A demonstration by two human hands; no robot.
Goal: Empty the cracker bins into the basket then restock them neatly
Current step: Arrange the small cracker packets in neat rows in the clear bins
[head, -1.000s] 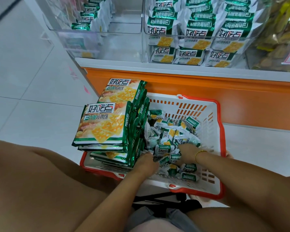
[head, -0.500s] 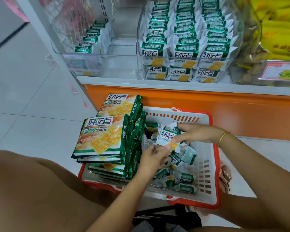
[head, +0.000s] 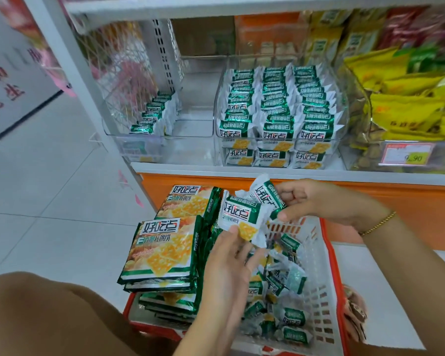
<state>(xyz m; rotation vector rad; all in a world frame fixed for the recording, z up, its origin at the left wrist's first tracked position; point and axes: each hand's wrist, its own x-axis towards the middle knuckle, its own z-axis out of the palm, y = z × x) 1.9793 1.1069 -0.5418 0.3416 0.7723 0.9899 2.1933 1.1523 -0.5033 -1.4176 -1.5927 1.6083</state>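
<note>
Shelf (head: 242, 167): just above and beyond both my hands.
Full bin (head: 280, 111): straight ahead of my hands, packed in tidy rows.
Part-filled bin (head: 149, 116): up and to the left of my left hand, with one row of packets along its right wall; this looks like the one to fill next.
Basket (head: 319, 278): right under my hands, on the floor against the shelf base.
Big cracker bags (head: 162, 247): stacked just left of my left hand, leaning over the basket's edge.
Loose packets (head: 280, 291): heaped below my hands, on the basket's right side.
Left hand (head: 226, 268): thumb and fingers pinch the lower edge of the nearer packet (head: 242, 217).
Right hand (head: 319, 201): curled fingers grip the farther packet (head: 266, 192), which touches the nearer one.
Risk, grip: I hold both only by their crimped edges, so a quick lift could let one slip back into the heap.
Risk, stack: my left forearm is close to the leaning bags; a nudge might tip them onto the floor.
Risk, neatness: packets set in facing different ways would spoil the row.
</note>
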